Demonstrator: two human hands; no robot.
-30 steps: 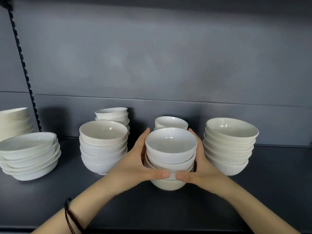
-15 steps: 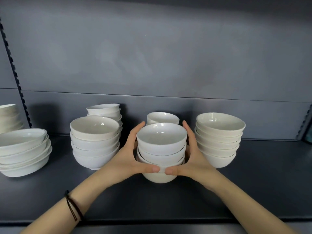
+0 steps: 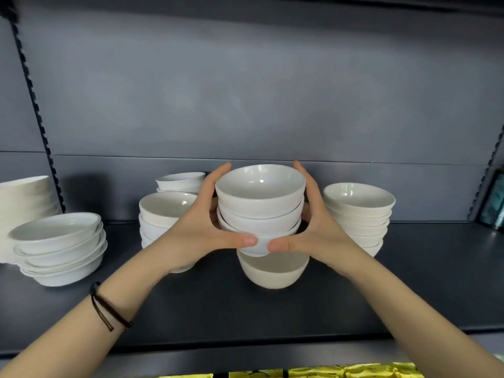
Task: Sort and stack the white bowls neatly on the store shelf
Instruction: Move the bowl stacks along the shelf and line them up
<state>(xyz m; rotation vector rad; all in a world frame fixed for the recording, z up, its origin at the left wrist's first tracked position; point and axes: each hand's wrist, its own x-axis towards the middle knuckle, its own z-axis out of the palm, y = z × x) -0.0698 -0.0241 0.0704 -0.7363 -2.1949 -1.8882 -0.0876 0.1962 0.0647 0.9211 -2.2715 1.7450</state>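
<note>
Left hand and right hand: grip clamped on a stack of bowls, one hand per side, fingers upright along the walls, thumbs nearly meeting across the lowest bowl.

Stack: four bowls countable, level, held over a single bowl that sits on the dark shelf. Contact between the two: cannot tell.

Right of the hands: a taller bowl stack, near the right hand.

Left: another stack, partly hidden by the left hand, and a small stack behind it.

Far left: shallow wide bowls, stacked unevenly.

Dark wristband on the left wrist.
</note>
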